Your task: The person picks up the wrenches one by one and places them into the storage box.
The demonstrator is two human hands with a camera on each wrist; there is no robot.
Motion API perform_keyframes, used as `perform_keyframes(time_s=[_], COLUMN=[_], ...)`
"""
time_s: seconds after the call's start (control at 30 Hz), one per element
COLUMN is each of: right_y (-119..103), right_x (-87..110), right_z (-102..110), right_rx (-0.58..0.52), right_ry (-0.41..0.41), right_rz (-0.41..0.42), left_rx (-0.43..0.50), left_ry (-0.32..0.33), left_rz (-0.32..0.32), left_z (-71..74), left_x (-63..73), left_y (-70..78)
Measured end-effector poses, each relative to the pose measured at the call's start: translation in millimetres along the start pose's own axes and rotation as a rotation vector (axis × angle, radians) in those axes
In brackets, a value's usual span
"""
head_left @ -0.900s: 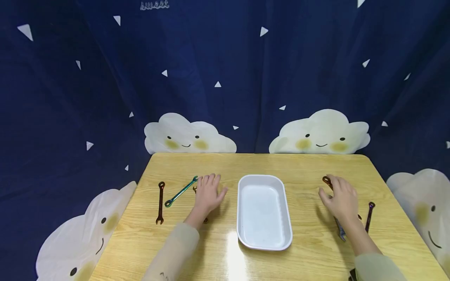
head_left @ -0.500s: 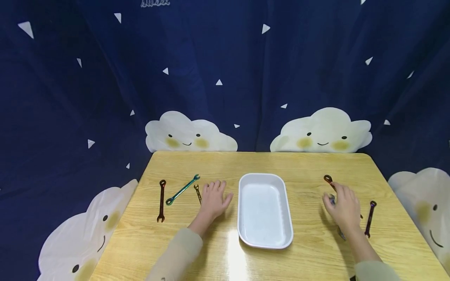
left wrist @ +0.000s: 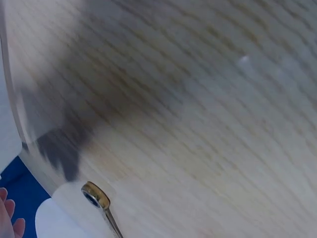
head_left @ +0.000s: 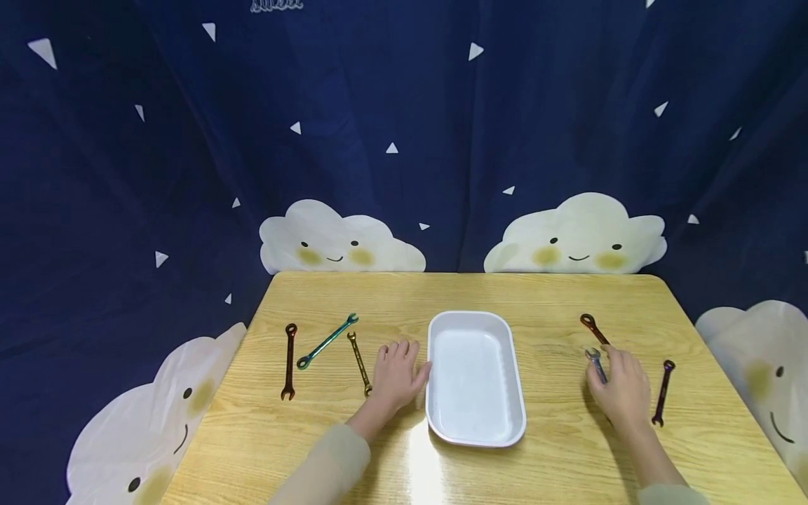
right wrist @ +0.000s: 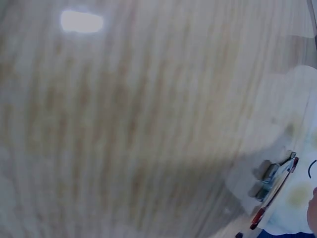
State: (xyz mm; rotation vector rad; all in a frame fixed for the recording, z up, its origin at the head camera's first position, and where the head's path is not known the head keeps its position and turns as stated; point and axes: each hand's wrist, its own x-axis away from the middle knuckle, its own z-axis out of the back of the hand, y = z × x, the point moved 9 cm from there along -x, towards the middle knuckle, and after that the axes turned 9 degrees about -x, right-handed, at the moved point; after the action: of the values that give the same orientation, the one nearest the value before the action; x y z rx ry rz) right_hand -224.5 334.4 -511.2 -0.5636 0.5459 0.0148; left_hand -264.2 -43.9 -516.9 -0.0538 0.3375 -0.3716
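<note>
In the head view my left hand [head_left: 396,375] has its fingers stretched out beside the white tray [head_left: 435,421], the thumb at the tray's left rim. My right hand [head_left: 621,393] pinches a silver combination wrench [head_left: 596,365] between thumb and fingers; its head pokes out past them and its lower part is hidden under the hand. Just beyond lies a red-brown wrench [head_left: 593,330], partly covered by the fingers. The right wrist view catches the silver wrench [right wrist: 270,181] beside the red wrench [right wrist: 272,196]. A gold wrench [head_left: 360,361] lies left of my left hand.
On the left of the wooden table [head_left: 404,301] lie a teal wrench [head_left: 327,342] and a dark red wrench [head_left: 289,361]. A purple wrench [head_left: 663,393] lies to the right of my right hand. A navy curtain [head_left: 404,105] with clouds stands behind the table.
My left hand has moved right and nearer, from over the gold wrench to the tray's rim. My right hand has drawn slightly nearer and closed on the silver wrench, whose head now shows.
</note>
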Motion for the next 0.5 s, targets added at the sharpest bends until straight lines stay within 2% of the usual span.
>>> perform_keyframes(time_s=[0.27, 0.5], right_y=[13, 23], right_x=[10.9, 17.9], right_z=[-5, -11], right_rx=[0.024, 0.050], right_ry=[-0.008, -0.063], right_rz=[-0.042, -0.118], left_rx=[0.018, 0.023], left_ry=[-0.017, -0.027], left_rz=[0.017, 0.014], left_z=[1.2, -0.7], left_x=[7.2, 11.3], left_y=[7.9, 14.0])
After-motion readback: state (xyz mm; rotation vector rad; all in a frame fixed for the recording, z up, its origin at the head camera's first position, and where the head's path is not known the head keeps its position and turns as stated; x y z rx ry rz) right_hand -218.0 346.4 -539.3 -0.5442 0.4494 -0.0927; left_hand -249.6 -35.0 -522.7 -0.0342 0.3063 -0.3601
